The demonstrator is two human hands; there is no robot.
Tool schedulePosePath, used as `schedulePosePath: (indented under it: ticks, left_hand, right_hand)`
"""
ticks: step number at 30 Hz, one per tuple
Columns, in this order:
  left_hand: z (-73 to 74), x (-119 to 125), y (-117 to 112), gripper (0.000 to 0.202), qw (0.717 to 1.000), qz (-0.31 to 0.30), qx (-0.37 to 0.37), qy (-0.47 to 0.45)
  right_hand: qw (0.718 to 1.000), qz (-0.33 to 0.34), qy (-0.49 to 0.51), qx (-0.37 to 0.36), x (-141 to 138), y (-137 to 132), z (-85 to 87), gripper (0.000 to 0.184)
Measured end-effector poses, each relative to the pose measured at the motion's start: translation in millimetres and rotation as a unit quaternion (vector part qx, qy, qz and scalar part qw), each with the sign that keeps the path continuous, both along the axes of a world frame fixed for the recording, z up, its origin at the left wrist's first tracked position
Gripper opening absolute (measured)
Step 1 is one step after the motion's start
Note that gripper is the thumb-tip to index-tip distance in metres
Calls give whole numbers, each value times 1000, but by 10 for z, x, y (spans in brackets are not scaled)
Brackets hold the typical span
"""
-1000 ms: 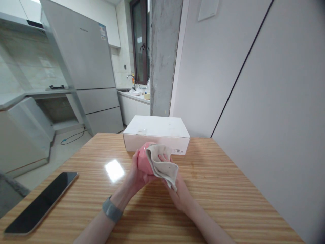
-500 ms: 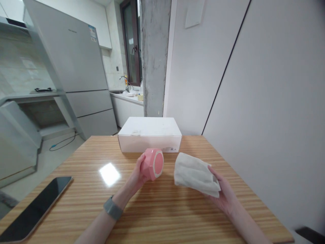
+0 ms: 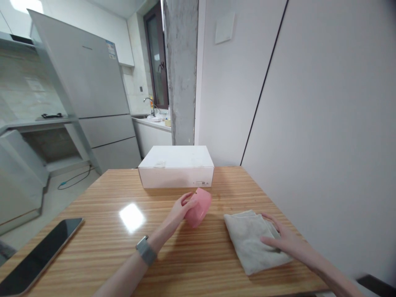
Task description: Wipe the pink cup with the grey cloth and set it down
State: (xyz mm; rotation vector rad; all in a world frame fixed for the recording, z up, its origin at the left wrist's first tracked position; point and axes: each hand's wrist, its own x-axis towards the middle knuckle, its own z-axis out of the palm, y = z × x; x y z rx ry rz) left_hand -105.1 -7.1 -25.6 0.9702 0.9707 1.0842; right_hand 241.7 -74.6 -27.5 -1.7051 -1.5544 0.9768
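My left hand [image 3: 182,209] grips a pink faceted cup [image 3: 199,208] by its near left side and holds it tilted near the middle of the wooden table [image 3: 185,255]. Its base faces away from me. A folded pale grey cloth [image 3: 250,241] lies flat on the table to the right of the cup. Over the cloth's right part rests my right hand [image 3: 280,237], with thumb and fingers apart; the thumb lies on top and the other fingers are near the far edge. A grey-banded watch [image 3: 146,251] is on my left wrist.
A white box [image 3: 176,176] stands at the table's far edge, behind the cup. A black phone [image 3: 43,255] lies at the left edge. A white wall panel [image 3: 324,123] runs along the right side; a grey fridge [image 3: 83,82] stands beyond the table.
The cloth has gone from my right hand's grip down onto the table, and that hand has opened. My left hand has turned the cup, so its base no longer shows, and moved it slightly right.
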Motion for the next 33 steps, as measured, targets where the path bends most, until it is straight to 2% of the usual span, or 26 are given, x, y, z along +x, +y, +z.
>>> schedulePosePath:
  ticks: [2, 4, 8, 12, 16, 21, 27, 30, 33]
  left_hand:
    - [48, 178, 19, 86, 999, 13, 37, 18]
    - [106, 382, 21, 91, 993, 13, 105, 55]
    - [177, 812, 22, 93, 956, 18, 249, 153]
    - [183, 1177, 65, 92, 929, 45, 302, 211]
    - [144, 1422, 153, 83, 906, 50, 339, 247]
    - [25, 1584, 277, 82, 884, 47, 370, 281]
    - [-55, 1630, 348, 82, 885, 38, 371, 279]
    - [-60, 1621, 381, 94, 892, 11, 354, 281]
    - [11, 1530, 338, 106, 893, -23, 337, 298]
  right_hand:
    - [998, -10, -60, 33, 88, 11, -89, 76]
    - [992, -25, -102, 65, 132, 7, -150, 67]
    - [989, -32, -123, 82, 121, -16, -148, 53]
    - [990, -32, -121, 71, 94, -46, -69, 54]
    - [989, -38, -122, 70, 117, -89, -55, 57]
    - [980, -50, -178, 72, 158, -156, -84, 56]
    - [961, -69, -256, 81, 163, -227, -130, 49]
    - [947, -86, -291, 105, 145, -240, -138, 49]
    - [917, -127, -342, 160, 55, -257, -51, 51]
